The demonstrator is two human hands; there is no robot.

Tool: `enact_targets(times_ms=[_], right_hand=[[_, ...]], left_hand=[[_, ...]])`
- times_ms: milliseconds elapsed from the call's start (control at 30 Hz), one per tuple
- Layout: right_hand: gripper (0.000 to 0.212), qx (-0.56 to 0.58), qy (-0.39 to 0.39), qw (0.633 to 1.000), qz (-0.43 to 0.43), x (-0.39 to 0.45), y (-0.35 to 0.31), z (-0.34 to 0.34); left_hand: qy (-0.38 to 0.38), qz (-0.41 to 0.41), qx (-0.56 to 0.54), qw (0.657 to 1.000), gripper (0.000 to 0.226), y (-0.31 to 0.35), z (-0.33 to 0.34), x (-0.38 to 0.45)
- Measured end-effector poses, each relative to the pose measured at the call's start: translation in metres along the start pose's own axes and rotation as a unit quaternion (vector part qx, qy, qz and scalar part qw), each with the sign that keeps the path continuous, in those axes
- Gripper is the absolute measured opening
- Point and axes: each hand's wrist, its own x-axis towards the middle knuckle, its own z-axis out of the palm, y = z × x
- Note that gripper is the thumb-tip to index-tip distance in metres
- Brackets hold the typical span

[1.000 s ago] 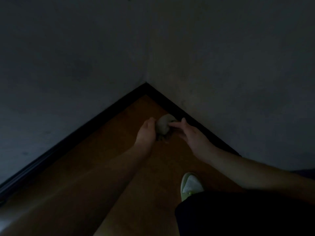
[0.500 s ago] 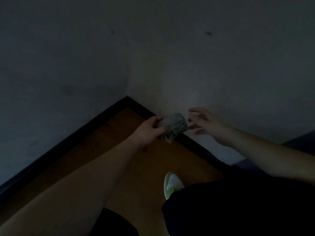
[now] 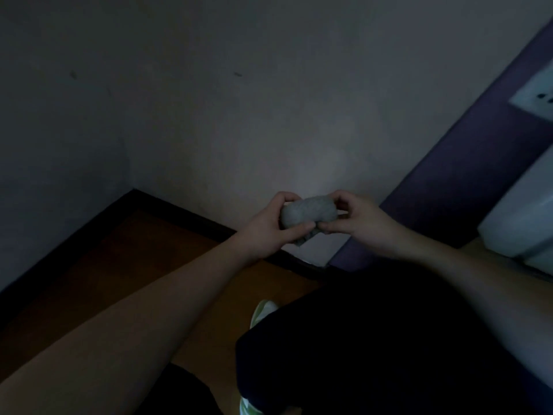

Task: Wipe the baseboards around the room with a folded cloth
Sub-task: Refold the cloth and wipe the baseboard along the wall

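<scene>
A: Item one, your left hand. Pose?

B: Forearm reaches in from the lower left, raised above the floor. Your fingers curl over the top of the cloth, thumb underneath; it grips the cloth's left end.

A: Item two, your right hand.

B: Forearm comes in from the right edge. Your fingers curl round the cloth's right end, thumb and fingertips pinching its lower edge, close to your left thumb.

A: Item three, the cloth itself.

B: Grey, bunched into a short roll, held between both hands in the air before the pale wall. It sits above the dark baseboard, not touching it.

A: Other entries?

B: One light shoe on the floor below your hands.
</scene>
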Motion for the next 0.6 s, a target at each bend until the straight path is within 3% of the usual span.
enact_targets(times_ms=[167,367,467,600], right_hand=[[0.057,-0.011,-0.011,0.998,0.058,-0.029,0.02,-0.026],[0.036,-0.008,0.05,0.991,0.123,-0.09,0.08,-0.058],[0.038,0.005,0.028,0.987,0.156,-0.1,0.106,-0.054],[0.039,-0.136,0.0,0.988,0.074,-0.081,0.122,-0.055]], left_hand=[[0.035,0.01,0.008,0.999,0.037,-0.004,0.022,0.012],[0.061,-0.036,0.083,0.994,0.047,-0.036,0.015,0.019],[0.072,-0.045,0.119,0.989,0.054,-0.047,0.012,0.019],[0.078,-0.051,0.168,0.981,0.058,-0.057,0.015,0.019]])
